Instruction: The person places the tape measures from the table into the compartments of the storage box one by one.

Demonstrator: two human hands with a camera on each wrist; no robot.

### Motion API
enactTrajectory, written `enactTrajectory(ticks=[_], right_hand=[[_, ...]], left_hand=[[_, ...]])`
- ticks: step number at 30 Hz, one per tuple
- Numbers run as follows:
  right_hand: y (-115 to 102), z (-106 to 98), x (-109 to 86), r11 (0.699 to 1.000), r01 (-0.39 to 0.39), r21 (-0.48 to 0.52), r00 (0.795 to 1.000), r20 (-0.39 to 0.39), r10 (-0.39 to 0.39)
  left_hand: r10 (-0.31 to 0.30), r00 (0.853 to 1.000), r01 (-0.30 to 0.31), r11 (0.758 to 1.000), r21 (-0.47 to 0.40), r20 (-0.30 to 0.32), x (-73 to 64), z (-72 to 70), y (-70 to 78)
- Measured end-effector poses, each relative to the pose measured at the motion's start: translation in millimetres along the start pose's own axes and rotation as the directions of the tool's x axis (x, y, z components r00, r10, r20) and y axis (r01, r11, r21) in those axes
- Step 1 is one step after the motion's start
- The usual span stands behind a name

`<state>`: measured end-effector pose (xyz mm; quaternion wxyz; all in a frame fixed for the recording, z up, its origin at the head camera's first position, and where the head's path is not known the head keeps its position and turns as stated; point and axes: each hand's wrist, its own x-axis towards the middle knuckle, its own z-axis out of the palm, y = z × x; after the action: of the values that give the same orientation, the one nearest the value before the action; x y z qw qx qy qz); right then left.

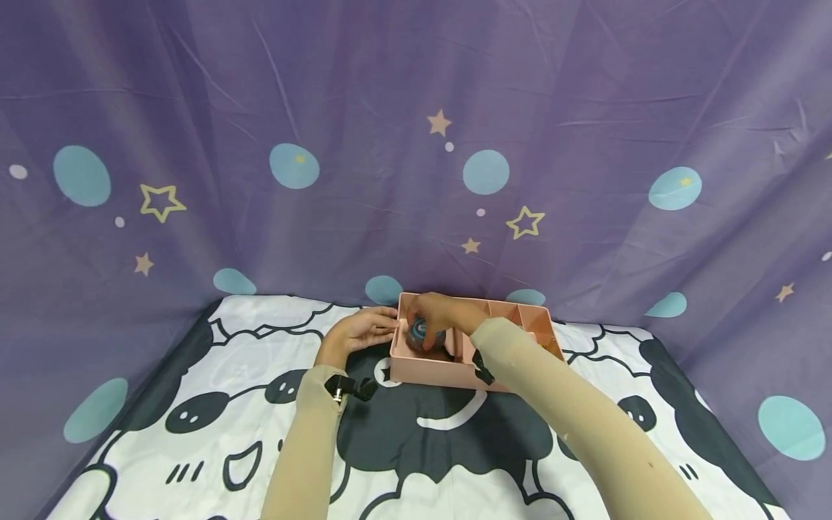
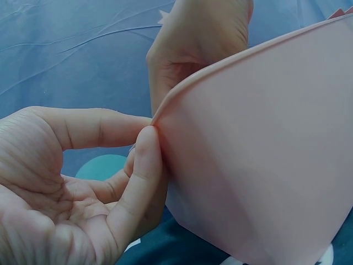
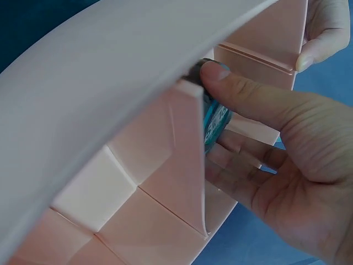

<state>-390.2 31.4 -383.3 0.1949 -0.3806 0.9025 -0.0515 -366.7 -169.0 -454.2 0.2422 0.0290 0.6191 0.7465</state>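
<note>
A pink divided organizer box [image 1: 432, 372] rests on the patterned cloth. At its left end, my left hand [image 1: 364, 330] pinches the corner of the rim with its fingertips; in the left wrist view, the box's outer wall [image 2: 259, 138] fills the right side. My right hand [image 1: 442, 312] reaches into the left compartment and grips a round, dark container with a blue label [image 1: 421, 334]. In the right wrist view, the thumb lies on its black top and the other fingers are beneath, while a pink divider [image 3: 187, 160] hides part of it.
More compartments lie in the right part of the box, split by thin dividers [image 1: 507, 312]. A purple curtain [image 1: 390, 108] with dots and stars hangs right behind the box. The black-and-white cartoon cloth [image 1: 455, 484] spreads in front.
</note>
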Motion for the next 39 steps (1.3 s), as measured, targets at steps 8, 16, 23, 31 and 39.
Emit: enactTrajectory(ticks=[8, 16, 23, 31, 39], right_hand=[[-2.9, -1.6, -1.1, 0.999, -0.03, -0.012, 0.999, 0.029, 0.03], [1.9, -6.1, 7.0, 0.996, -0.016, -0.089, 0.997, 0.067, 0.022], [-9.7, -9.5, -2.7, 0.993, -0.085, -0.078, 0.991, 0.093, 0.092], [-11.2, -11.9, -4.0, 0.99, -0.068, -0.124, 0.992, 0.099, 0.081], [-9.2, -12.1, -3.0, 0.986, -0.039, -0.163, 0.995, 0.085, 0.053]], left_hand=[[-0.001, 1.0, 0.001, 1.0, 0.008, 0.0, 2.8, -1.1, -1.3], [-0.005, 1.0, 0.005, 1.0, 0.008, -0.004, 1.4, -0.8, -0.4], [-0.011, 1.0, 0.011, 1.0, -0.004, -0.001, 0.7, 0.1, -0.7], [-0.003, 1.0, 0.003, 1.0, 0.001, 0.004, 0.4, 0.1, -0.3], [-0.002, 1.0, 0.002, 1.0, -0.006, 0.01, 0.8, -0.4, -0.8]])
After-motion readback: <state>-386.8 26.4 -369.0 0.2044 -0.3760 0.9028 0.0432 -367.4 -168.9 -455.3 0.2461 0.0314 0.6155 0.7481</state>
